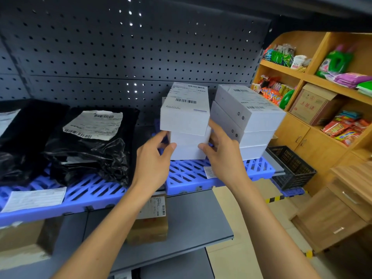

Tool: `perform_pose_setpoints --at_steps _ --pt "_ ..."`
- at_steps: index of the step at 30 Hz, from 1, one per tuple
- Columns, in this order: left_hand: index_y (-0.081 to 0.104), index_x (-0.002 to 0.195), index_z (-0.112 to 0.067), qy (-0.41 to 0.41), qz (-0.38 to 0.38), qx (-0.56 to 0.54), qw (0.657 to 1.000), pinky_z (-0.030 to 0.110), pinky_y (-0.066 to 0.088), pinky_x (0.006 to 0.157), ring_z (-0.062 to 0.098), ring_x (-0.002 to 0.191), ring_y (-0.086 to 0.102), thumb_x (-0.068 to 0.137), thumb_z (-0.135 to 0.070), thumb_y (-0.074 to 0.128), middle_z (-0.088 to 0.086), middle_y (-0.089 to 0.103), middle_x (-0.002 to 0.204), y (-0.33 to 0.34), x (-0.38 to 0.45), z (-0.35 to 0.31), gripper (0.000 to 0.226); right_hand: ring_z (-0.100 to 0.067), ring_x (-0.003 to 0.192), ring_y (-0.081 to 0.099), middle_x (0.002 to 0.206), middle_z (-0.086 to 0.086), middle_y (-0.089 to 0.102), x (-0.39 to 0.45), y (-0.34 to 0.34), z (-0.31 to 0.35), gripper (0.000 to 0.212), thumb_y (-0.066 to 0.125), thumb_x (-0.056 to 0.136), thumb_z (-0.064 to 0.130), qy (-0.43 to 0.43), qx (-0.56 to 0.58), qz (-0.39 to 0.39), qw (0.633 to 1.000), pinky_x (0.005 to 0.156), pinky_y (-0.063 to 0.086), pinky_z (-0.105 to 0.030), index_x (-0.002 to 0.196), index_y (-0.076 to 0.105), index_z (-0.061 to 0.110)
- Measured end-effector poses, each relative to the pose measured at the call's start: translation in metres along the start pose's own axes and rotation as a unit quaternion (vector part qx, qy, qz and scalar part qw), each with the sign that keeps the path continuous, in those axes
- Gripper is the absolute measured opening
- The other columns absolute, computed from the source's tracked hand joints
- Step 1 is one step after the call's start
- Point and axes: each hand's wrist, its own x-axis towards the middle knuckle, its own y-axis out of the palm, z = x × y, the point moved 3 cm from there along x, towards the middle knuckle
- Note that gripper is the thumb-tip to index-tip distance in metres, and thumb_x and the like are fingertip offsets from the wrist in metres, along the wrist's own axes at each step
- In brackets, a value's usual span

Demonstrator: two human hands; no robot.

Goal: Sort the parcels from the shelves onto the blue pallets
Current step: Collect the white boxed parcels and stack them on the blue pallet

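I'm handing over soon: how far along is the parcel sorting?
Already on the blue pallets: black bagged parcels at left and a stack of white boxes at right. In hand: the left hand and right hand grip a second white stack at the pallet. Left: brown cartons on the grey shelf below.

Left hand point(154, 158), right hand point(222, 153) extended (fingers curled, gripping).

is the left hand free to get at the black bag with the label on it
Probably not right now: the left hand grips the white boxes together with the right hand. The black bag lies just left of it on the blue pallet, with nothing between them.
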Motion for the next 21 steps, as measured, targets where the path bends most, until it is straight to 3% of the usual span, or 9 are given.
perform_pose_setpoints --at_steps 3,7,10,13,14,18,21 --pt "0.066 0.124 -0.026 0.007 0.02 0.007 1.0 0.03 0.054 0.092 0.005 0.099 0.065 0.099 -0.016 0.06 -0.009 0.071 0.105 0.0 0.004 0.005 0.028 -0.013 0.119 0.063 0.128 0.007 0.068 -0.001 0.002 -0.002 0.068 0.065 0.095 0.008 -0.004 -0.009 -0.014 1.0 0.103 0.052 -0.037 0.152 0.038 0.033" --pt "0.063 0.133 -0.026 0.011 0.039 0.019 0.999 0.03 0.052 0.1 0.002 0.108 0.064 0.101 -0.016 0.056 -0.013 0.071 0.114 0.0 0.008 0.01 0.034 -0.017 0.12 0.063 0.127 0.005 0.069 -0.003 0.004 -0.001 0.065 0.064 0.095 0.006 -0.002 -0.002 -0.027 1.0 0.102 0.051 -0.036 0.151 0.04 0.031" --pt "0.06 0.137 -0.029 0.013 0.057 0.026 0.998 0.029 0.047 0.108 0.0 0.115 0.061 0.101 -0.016 0.055 -0.016 0.069 0.122 0.001 0.007 0.01 0.038 -0.013 0.12 0.062 0.129 0.005 0.068 -0.004 0.005 -0.001 0.064 0.064 0.096 0.007 0.005 -0.005 -0.031 0.999 0.098 0.047 -0.02 0.151 0.04 0.031" --pt "0.059 0.138 -0.029 0.018 0.059 0.03 0.998 0.032 0.047 0.108 0.001 0.113 0.062 0.099 -0.015 0.059 -0.015 0.07 0.121 0.002 0.006 0.009 0.041 -0.011 0.114 0.063 0.128 0.004 0.069 -0.004 0.005 -0.001 0.063 0.062 0.097 0.008 0.011 -0.015 -0.036 0.999 0.081 0.038 0.002 0.151 0.039 0.033" --pt "0.06 0.137 -0.028 0.021 0.055 0.029 0.998 0.033 0.048 0.107 0.001 0.112 0.063 0.099 -0.014 0.06 -0.015 0.07 0.12 0.003 0.007 0.01 0.041 -0.011 0.111 0.063 0.127 0.004 0.069 -0.005 0.006 -0.001 0.063 0.062 0.098 0.008 0.014 -0.014 -0.04 0.999 0.077 0.039 0.004 0.151 0.039 0.034" --pt "0.059 0.138 -0.028 0.02 0.058 0.031 0.998 0.035 0.048 0.108 0.003 0.115 0.062 0.099 -0.014 0.059 -0.015 0.07 0.123 0.005 0.009 0.011 0.041 -0.013 0.104 0.067 0.126 0.001 0.07 -0.006 0.007 -0.003 0.062 0.06 0.098 0.005 0.023 0.009 -0.051 0.998 0.075 0.048 -0.003 0.15 0.04 0.033" --pt "0.059 0.138 -0.029 0.018 0.063 0.03 0.997 0.036 0.047 0.109 0.003 0.118 0.061 0.099 -0.014 0.059 -0.016 0.069 0.123 0.006 0.01 0.012 0.041 -0.014 0.104 0.068 0.123 0.002 0.071 -0.006 0.006 -0.005 0.062 0.058 0.098 0.001 0.034 0.029 -0.057 0.997 0.082 0.055 -0.019 0.148 0.042 0.034"
